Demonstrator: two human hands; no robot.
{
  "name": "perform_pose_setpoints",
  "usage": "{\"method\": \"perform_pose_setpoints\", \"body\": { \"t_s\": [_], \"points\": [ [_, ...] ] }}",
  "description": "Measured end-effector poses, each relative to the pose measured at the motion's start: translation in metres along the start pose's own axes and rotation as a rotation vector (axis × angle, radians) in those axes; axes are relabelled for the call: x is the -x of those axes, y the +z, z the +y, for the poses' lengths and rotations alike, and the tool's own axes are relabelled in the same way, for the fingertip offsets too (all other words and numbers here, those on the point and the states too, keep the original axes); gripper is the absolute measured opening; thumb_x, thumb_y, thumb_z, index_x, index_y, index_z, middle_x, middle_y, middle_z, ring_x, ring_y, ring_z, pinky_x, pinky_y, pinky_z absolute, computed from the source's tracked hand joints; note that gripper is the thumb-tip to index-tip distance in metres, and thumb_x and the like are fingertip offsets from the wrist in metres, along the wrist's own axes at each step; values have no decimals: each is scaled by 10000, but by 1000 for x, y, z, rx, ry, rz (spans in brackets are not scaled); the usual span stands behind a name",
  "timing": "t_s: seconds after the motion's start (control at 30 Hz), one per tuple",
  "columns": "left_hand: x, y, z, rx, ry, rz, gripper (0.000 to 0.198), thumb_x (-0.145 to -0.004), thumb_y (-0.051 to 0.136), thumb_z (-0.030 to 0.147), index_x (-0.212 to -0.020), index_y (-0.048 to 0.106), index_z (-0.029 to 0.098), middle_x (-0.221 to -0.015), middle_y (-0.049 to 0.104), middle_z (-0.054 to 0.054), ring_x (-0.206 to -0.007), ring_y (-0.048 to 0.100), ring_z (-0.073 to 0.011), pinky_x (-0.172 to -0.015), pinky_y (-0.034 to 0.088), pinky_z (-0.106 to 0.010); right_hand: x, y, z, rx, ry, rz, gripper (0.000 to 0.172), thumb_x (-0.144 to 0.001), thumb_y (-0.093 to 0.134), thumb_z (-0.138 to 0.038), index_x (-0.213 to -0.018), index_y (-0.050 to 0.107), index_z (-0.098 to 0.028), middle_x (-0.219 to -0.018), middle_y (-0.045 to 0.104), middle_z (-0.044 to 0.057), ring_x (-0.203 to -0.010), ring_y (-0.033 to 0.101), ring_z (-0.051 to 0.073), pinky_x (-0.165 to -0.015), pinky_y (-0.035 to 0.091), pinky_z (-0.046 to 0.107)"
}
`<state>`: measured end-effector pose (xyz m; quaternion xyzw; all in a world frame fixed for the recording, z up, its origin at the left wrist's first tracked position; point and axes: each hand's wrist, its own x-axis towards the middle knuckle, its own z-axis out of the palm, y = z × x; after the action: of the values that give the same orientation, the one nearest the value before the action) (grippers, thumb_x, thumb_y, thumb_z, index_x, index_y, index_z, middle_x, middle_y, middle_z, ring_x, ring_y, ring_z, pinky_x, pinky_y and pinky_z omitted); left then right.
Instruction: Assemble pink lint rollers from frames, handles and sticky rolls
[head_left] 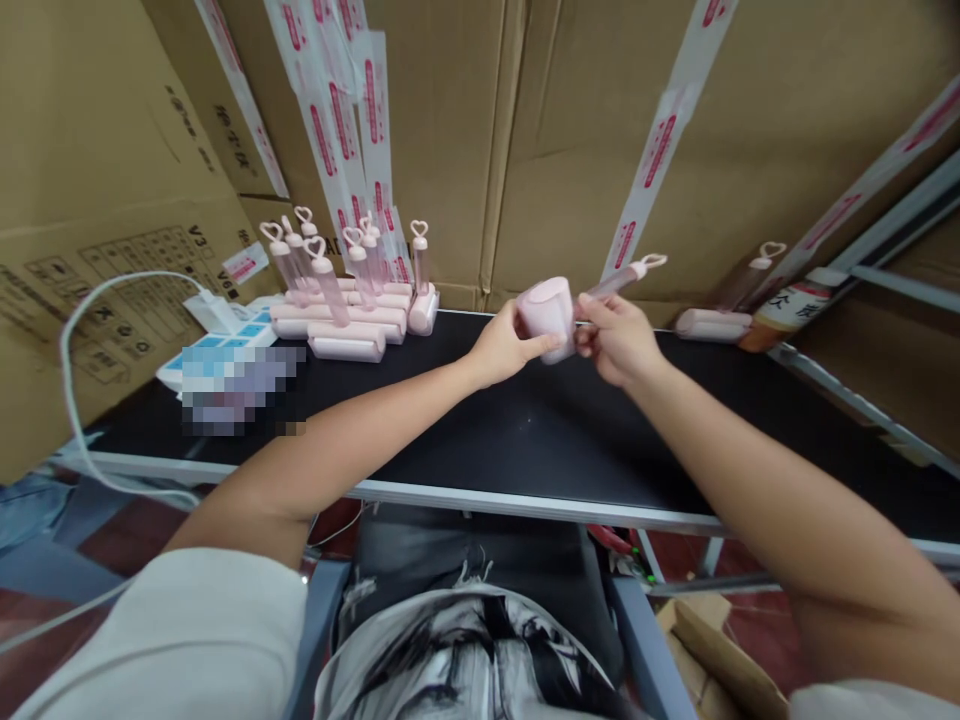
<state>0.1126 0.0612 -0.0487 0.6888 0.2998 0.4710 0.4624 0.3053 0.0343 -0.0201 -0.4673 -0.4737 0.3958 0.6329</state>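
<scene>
Near the middle of the frame, both hands held a pink roller (546, 312) up above the black tabletop (525, 420), clear of its surface. The left hand (504, 348) was cupped around the roller's fat end, thumb on top and fingers closed beneath. The right hand (619, 340) pinched the other side, where the clear handle (622, 277) (ending in a heart-shaped loop) slanted toward the upper right. At the upper left, a stack of pink rollers (349, 325) lay on the tabletop, handles pointing up. At the right, a lone roller (712, 323) lay close against the cardboard boxes (450, 150). A white cable (71, 340) looped at the far left.
</scene>
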Motion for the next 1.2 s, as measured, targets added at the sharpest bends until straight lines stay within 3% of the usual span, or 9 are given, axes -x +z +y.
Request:
{"method": "perform_pose_setpoints", "body": {
  "t_s": [0.2, 0.4, 0.53, 0.67, 0.77, 0.87, 0.97, 1.07, 1.2],
  "points": [
    [-17, -32, 9, -40, 12, -16, 787, -783, 910, 329, -1448, 512, 193, -1449, 745, -184, -1276, 759, -312, -1099, 615, -479, 7, -10, 0, -165, 20, 18, 516, -789, 951, -545, -900, 544, -248, -785, 645, -76, -459, 505, 43, -361, 401, 182],
    [-74, -86, 18, -936, -115, -45, 656, -741, 929, 362, -1335, 709, 191, -1437, 758, -180, -1322, 716, -402, -1152, 547, -541, -11, -36, -1, -121, -41, 142, 521, -778, 975, -520, -881, 550, -237, -762, 663, -75, -423, 501, 41, -327, 382, 180],
    [-102, -86, 14, -1215, -219, -263, 725, -735, 931, 347, -1431, 746, 266, -1528, 738, -147, -1457, 637, -443, -1282, 389, -670, -9, -36, 4, -54, -43, 114, 564, -757, 976, -566, -898, 531, -250, -712, 636, -82, -407, 506, 57, -329, 389, 191],
    [-99, -76, 4, -1260, -242, -293, 797, -779, 907, 347, -1533, 679, 229, -1616, 661, -207, -1541, 565, -467, -1306, 327, -720, -4, -34, 7, -60, -37, 50, 597, -736, 983, -598, -912, 525, -259, -740, 665, -70, -435, 534, 68, -362, 451, 199],
    [-72, -60, -3, -1069, -38, -222, 888, -815, 897, 413, -1618, 574, 214, -1739, 519, -229, -1648, 446, -452, -1352, 276, -710, 3, -28, 7, -133, 5, -18, 586, -736, 996, -598, -912, 552, -259, -779, 687, -59, -488, 569, 72, -424, 538, 199],
    [-31, -37, -2, -356, 184, -305, 1035, -675, 1004, 445, -1583, 541, 261, -1654, 615, -184, -1556, 586, -368, -1314, 444, -568, 20, -15, 4, -224, 64, -120, 536, -747, 999, -613, -913, 641, -251, -820, 726, -31, -594, 655, 93, -578, 652, 216],
    [5, -24, 11, 5, 104, -142, 659, -737, 961, 567, -1207, 688, 194, -1268, 795, -144, -1158, 785, -309, -1065, 630, -501, 41, 0, -1, -267, 138, -331, 538, -748, 994, -655, -976, 728, -248, -977, 814, 21, -794, 780, 152, -780, 719, 281],
    [24, -35, 29, 104, -1, -26, 543, -657, 1000, 506, -951, 683, 176, -946, 786, -59, -849, 762, -223, -853, 673, -418, 53, 6, -6, -271, 184, -458, 592, -801, 899, -771, -1072, 748, -267, -1098, 840, 50, -864, 815, 206, -791, 730, 361],
    [34, -70, 38, 163, -45, 78, 564, -580, 1010, 412, -959, 659, 187, -840, 761, -11, -731, 746, -203, -737, 693, -404, 48, 2, -10, -211, 186, -352, 647, -869, 751, -878, -968, 714, -240, -722, 714, -4, -499, 611, 137, -525, 637, 316]
  ]
}}
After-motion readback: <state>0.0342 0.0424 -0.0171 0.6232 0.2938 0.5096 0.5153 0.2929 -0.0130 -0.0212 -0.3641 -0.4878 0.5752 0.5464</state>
